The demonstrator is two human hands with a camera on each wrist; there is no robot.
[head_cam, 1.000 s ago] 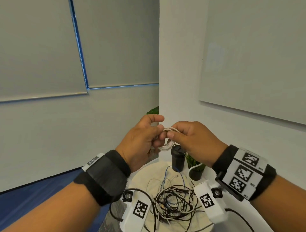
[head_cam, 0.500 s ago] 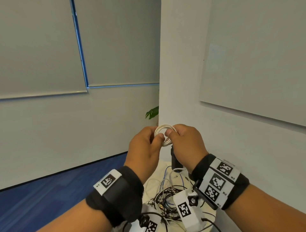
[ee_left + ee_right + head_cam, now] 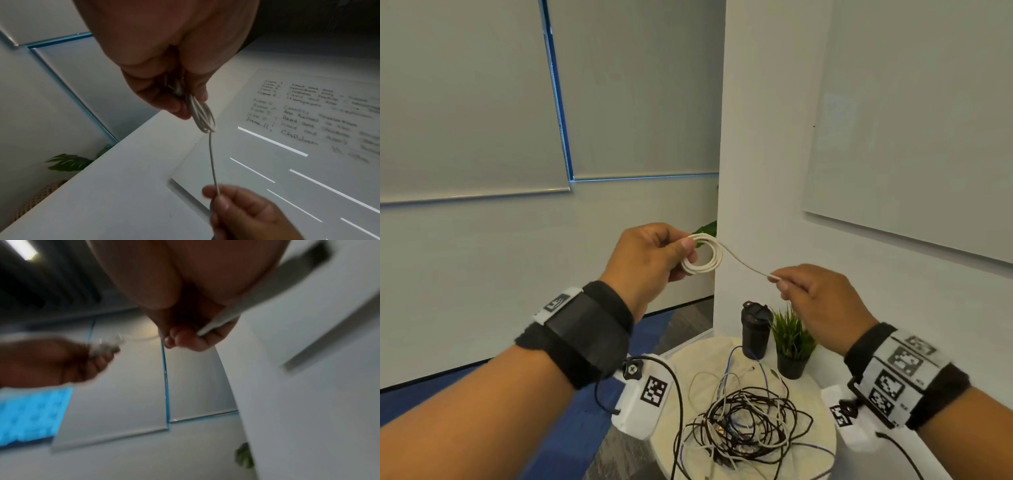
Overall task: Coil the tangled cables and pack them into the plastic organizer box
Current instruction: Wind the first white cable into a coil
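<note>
A white cable is wound into a small coil held in the air at chest height. My left hand pinches the coil between thumb and fingers; the left wrist view shows the loops hanging from its fingers. A straight tail runs from the coil down to my right hand, which pinches the cable's end. A tangle of black, white and blue cables lies below on a round white table. No organizer box shows in any view.
A black tumbler and a small potted green plant stand at the table's far edge against a white pillar. A whiteboard hangs on the right wall. Blue carpet lies left of the table.
My hands were together on the coil; now they have parted, the right hand drawing the cable's tail out to the right and down while the left keeps the coil.
</note>
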